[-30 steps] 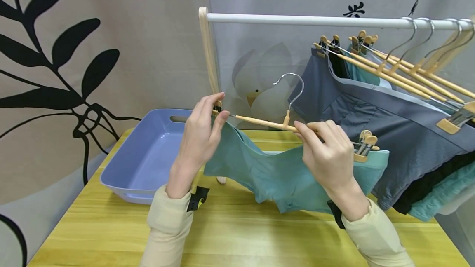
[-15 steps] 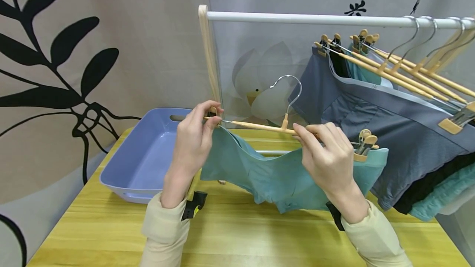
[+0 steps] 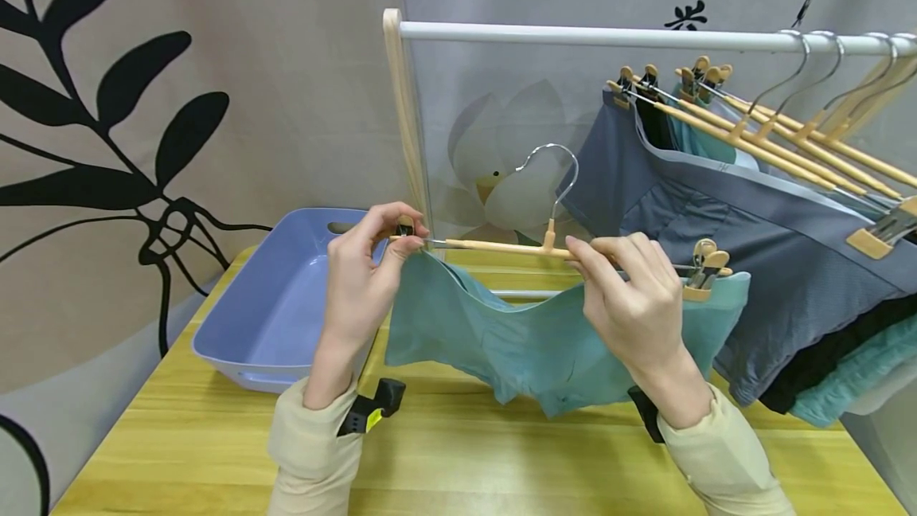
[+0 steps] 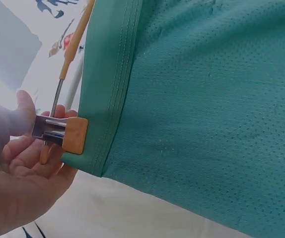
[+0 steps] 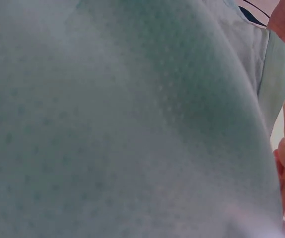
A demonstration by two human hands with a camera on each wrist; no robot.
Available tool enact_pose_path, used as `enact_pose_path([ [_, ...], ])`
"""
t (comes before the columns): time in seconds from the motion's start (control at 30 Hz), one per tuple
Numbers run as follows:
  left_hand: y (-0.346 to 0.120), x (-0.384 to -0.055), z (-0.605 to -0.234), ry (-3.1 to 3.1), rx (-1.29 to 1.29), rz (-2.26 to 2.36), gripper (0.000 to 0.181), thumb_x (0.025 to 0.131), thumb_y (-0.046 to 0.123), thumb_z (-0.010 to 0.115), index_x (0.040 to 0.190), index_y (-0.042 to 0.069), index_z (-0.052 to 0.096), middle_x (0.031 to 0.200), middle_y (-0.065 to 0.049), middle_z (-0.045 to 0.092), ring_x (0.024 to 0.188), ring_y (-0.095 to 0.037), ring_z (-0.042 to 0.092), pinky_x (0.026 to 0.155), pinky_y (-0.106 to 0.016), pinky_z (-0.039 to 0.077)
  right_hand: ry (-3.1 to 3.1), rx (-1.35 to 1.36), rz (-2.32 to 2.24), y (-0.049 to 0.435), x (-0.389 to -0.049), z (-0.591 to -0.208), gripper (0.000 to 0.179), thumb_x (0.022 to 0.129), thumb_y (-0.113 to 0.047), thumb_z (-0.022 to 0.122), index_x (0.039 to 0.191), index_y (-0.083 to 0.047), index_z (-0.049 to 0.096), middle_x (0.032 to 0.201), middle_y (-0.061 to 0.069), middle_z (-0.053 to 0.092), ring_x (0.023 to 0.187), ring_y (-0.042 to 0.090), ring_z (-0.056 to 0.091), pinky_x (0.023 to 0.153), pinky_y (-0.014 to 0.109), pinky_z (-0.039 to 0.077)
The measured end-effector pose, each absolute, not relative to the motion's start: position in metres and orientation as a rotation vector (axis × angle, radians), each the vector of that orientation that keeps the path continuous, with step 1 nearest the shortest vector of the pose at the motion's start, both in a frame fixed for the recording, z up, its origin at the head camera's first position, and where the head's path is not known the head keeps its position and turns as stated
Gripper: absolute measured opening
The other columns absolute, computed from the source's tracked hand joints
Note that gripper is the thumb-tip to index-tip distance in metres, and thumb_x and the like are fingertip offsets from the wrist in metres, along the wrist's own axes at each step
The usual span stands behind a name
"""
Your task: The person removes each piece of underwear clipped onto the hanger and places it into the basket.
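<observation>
A wooden clip hanger (image 3: 494,246) with a metal hook is held level over the table, teal shorts (image 3: 494,341) hanging from it by the waistband. At its left end, my left hand (image 3: 358,285) pinches the clip (image 4: 75,135); the left wrist view shows the thumb on the clip's back and fingers behind it, its orange pad on the waistband corner. Just right of the hook, my right hand (image 3: 634,301) pinches the hanger bar between thumb and fingers. Another clip (image 3: 705,273) grips the waistband's right end. Teal fabric fills most of the right wrist view.
A rack with a white rail (image 3: 573,36) stands behind. On its right side hang several clip hangers with grey-blue shorts (image 3: 723,205) in front and black, teal and white garments behind. A blue plastic basin (image 3: 279,301) sits at the left of the wooden table (image 3: 501,468).
My left hand has moved left and slightly down, along with the left clip and waistband corner. The hook has shifted a little left. My right hand keeps its grip on the bar.
</observation>
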State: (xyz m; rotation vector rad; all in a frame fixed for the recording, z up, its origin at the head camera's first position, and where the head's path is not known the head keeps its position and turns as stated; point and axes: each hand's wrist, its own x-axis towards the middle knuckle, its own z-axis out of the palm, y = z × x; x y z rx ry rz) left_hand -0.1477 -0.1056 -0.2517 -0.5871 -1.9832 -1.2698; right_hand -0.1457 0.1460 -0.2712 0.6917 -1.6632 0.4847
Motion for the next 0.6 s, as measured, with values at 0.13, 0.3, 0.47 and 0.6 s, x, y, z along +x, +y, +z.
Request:
enact_pose_path([
  [0.13, -0.1061, -0.147, -0.2515, -1.977, -0.574, -1.268, 0.021, 0.077, 0.006, 0.07, 0.095, -0.004, 0.064, 0.079, -0.014, 0.07, 0.077, -0.023, 0.069, 0.078, -0.014, 0.05, -1.667, 0.694, 0.487, 0.1459, -0.1469, -0.2713, 0.018, 0.093, -0.014, 0.059, 0.09, -0.002, 0.074, 0.074, 0.014, 0.062, 0.06, 0.028, 0.047, 0.054, 0.039, 0.034],
  [0.3, -0.1065, -0.1448, -0.25, -1.978, -0.558, -1.247, 0.022, 0.076, 0.009, 0.071, 0.094, -0.003, 0.065, 0.078, -0.012, 0.07, 0.077, -0.022, 0.07, 0.076, -0.014, 0.05, -1.663, 0.695, 0.493, 0.1458, -0.1477, -0.2711, 0.019, 0.093, -0.014, 0.059, 0.089, -0.002, 0.073, 0.074, 0.014, 0.061, 0.06, 0.028, 0.047, 0.054, 0.041, 0.035],
  [0.47, -0.1071, -0.1442, -0.2503, -1.974, -0.545, -1.229, 0.021, 0.076, 0.008, 0.071, 0.093, -0.004, 0.066, 0.078, -0.012, 0.071, 0.075, -0.023, 0.07, 0.073, -0.014, 0.049, -1.66, 0.699, 0.49, 0.1452, -0.1484, -0.2703, 0.018, 0.092, -0.015, 0.06, 0.09, -0.002, 0.074, 0.073, 0.014, 0.062, 0.06, 0.029, 0.048, 0.055, 0.04, 0.035],
  [0.6, -0.1078, -0.1446, -0.251, -1.97, -0.535, -1.213, 0.019, 0.075, 0.005, 0.073, 0.091, -0.003, 0.067, 0.076, -0.012, 0.071, 0.073, -0.023, 0.07, 0.072, -0.013, 0.048, -1.659, 0.703, 0.486, 0.1446, -0.1488, -0.2703, 0.018, 0.092, -0.014, 0.061, 0.09, -0.003, 0.074, 0.073, 0.014, 0.062, 0.06, 0.029, 0.048, 0.054, 0.04, 0.035],
])
